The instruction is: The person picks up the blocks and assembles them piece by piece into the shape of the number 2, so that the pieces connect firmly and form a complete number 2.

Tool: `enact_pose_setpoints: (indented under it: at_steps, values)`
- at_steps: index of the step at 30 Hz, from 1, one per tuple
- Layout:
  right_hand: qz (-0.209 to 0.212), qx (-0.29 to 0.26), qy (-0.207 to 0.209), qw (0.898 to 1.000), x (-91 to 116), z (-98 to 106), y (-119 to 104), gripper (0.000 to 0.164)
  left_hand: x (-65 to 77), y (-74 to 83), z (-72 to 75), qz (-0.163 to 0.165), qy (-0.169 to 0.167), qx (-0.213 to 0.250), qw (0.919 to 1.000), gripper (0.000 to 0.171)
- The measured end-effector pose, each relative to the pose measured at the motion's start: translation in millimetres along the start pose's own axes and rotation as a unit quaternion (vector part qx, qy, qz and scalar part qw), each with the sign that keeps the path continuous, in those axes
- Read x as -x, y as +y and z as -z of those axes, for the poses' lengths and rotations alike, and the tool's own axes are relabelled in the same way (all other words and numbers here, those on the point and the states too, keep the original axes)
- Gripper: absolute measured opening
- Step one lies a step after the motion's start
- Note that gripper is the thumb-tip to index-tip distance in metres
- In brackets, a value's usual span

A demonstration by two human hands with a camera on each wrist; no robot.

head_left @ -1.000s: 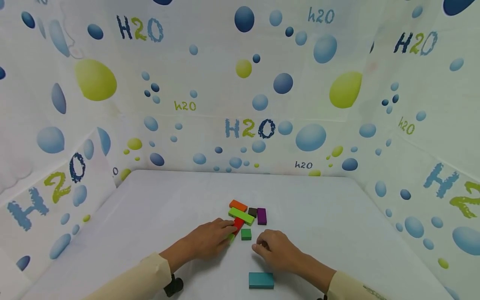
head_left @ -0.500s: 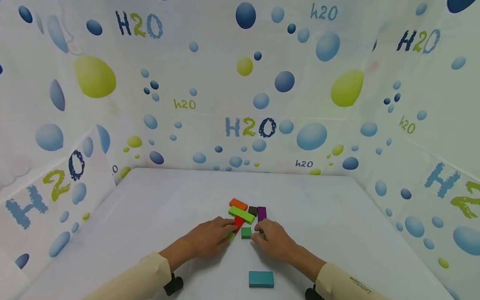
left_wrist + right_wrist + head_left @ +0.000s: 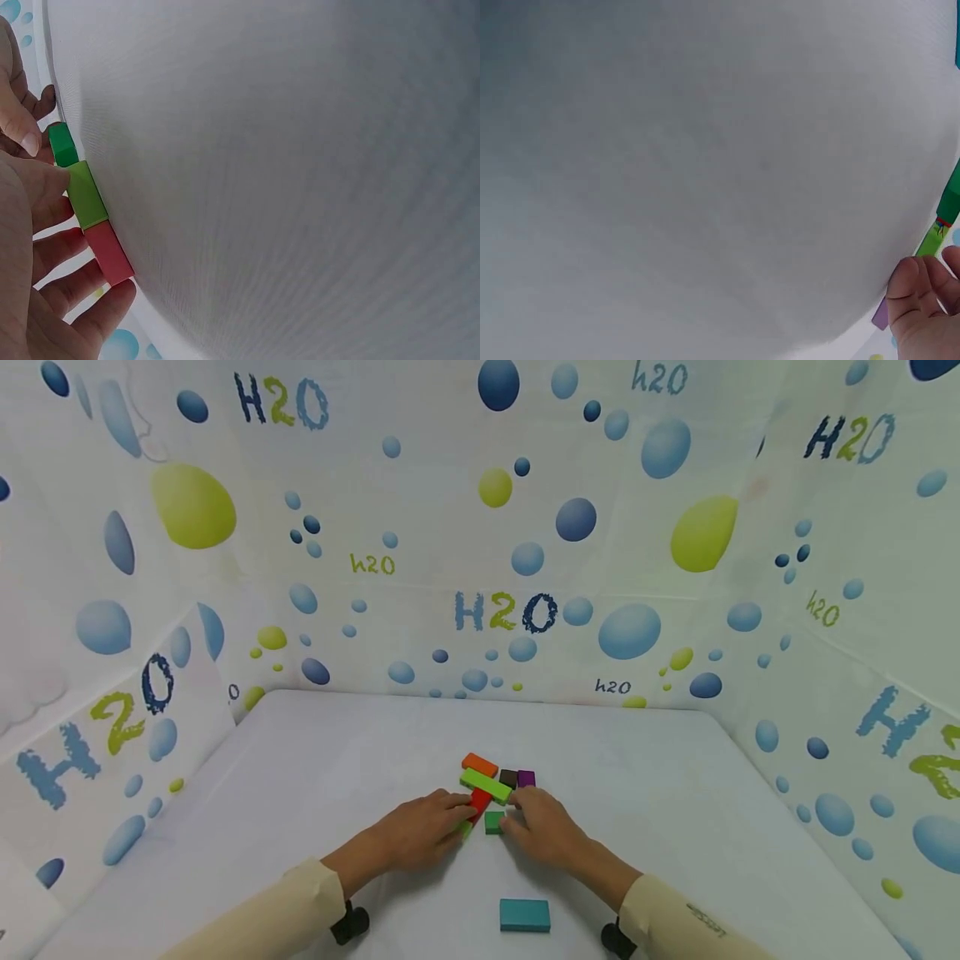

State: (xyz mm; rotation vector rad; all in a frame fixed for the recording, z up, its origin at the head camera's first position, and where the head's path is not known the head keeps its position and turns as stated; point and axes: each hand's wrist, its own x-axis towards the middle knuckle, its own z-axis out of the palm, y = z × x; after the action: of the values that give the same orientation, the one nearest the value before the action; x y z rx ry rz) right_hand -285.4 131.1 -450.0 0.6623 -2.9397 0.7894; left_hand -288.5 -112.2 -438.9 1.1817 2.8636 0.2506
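Note:
My left hand (image 3: 423, 831) holds a red block (image 3: 480, 802) and a light green block (image 3: 88, 195) lined up end to end. Its thumb lies at the light green one and its fingers reach along to the red one. Across the far end of the red block lies a light green bar (image 3: 486, 784). The fingertips of my right hand (image 3: 551, 831) are right at that bar's right end, fairly straight. Close to the right thumb sits a small green block (image 3: 493, 822). The right fingers partly hide a purple block (image 3: 527, 778).
Behind the bar lies an orange block (image 3: 478, 765), with a small dark brown block (image 3: 508, 777) beside the purple one. A teal block (image 3: 524, 915) lies nearer the front, between the forearms. A patterned sheet (image 3: 420, 510) hangs behind the white table (image 3: 337, 743).
My right hand has moved forward from beside the green block to the right end of the light green bar, covering part of the purple block. The left hand stays in place.

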Motion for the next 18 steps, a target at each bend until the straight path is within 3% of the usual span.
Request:
enact_pose_setpoints:
  at_steps: [9, 18]
  values:
    - [-0.049, 0.007, 0.001, 0.999, -10, -2, -3, 0.038, -0.9, 1.9, 1.8, 0.005, -0.005, 0.015, 0.9999, 0.046]
    - [-0.070, 0.040, 0.012, 0.997, -19, -10, -5, 0.049, 0.2, 1.8, 2.4, 0.007, -0.007, 0.010, 0.9999, 0.047]
